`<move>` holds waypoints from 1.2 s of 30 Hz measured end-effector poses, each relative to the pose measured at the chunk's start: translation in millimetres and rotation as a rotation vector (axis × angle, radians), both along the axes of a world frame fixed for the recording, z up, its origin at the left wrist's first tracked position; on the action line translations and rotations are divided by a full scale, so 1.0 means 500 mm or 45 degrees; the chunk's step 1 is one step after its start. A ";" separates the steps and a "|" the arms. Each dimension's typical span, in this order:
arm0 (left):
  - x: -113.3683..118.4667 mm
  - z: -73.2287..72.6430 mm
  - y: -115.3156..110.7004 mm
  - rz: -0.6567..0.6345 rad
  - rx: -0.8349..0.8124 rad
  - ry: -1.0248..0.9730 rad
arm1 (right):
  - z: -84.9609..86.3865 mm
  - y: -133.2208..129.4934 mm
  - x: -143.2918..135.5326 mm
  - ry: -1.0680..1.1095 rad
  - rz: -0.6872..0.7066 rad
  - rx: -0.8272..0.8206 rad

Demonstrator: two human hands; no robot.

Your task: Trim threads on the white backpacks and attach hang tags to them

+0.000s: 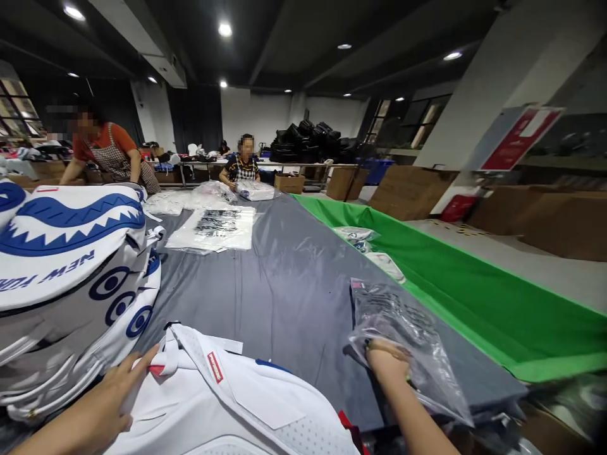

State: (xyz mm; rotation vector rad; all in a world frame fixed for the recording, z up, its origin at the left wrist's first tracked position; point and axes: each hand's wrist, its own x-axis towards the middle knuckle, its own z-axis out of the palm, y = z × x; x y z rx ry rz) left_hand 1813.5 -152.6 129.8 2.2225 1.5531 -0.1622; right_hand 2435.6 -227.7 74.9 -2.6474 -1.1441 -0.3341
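A white backpack [265, 398] with a small red label lies at the near edge of the grey table [284, 278]. My left hand [111, 398] holds its top left corner, fingers wrapped round the edge by the strap. To the right, my right hand [389, 360] is closed at the opening of a clear plastic bag [403, 322] with dark print; its fingertips are partly hidden by the film. A stack of white bags [71, 246] with blue shark-mouth patterns rises at the left.
Flat plastic bags [215, 227] lie farther up the table. A green cloth trough [441, 297] runs along the right edge, with wrapped items [358, 234] beside it. One person [114, 151] leans at the left; another [244, 167] sits at the far end.
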 end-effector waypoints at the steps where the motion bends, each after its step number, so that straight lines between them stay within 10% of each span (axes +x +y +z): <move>1: 0.002 0.000 0.000 0.002 -0.009 0.019 | -0.007 0.014 -0.017 -0.008 0.040 -0.017; 9: 0.096 0.061 0.008 -0.134 0.098 -0.038 | 0.070 0.024 -0.137 -0.096 0.459 -0.272; 15: 0.217 0.138 -0.016 -0.214 0.417 -0.426 | 0.244 -0.054 -0.320 -0.394 1.194 0.528; 18: 0.269 0.162 -0.058 -0.176 -0.118 -1.105 | 0.302 -0.068 -0.463 -0.396 1.602 0.711; 22: 0.285 0.163 -0.096 -0.073 -0.685 -1.575 | 0.291 -0.064 -0.576 -0.375 1.933 0.760; 26: 0.237 0.148 -0.114 0.021 -0.032 -1.588 | 0.254 -0.058 -0.579 -0.097 1.815 0.822; 30: 0.196 0.129 -0.139 -0.249 0.499 -1.396 | 0.261 -0.065 -0.596 0.318 1.761 0.687; 36: 0.148 0.060 -0.172 -0.368 0.946 -1.161 | 0.276 -0.061 -0.632 0.036 1.867 0.299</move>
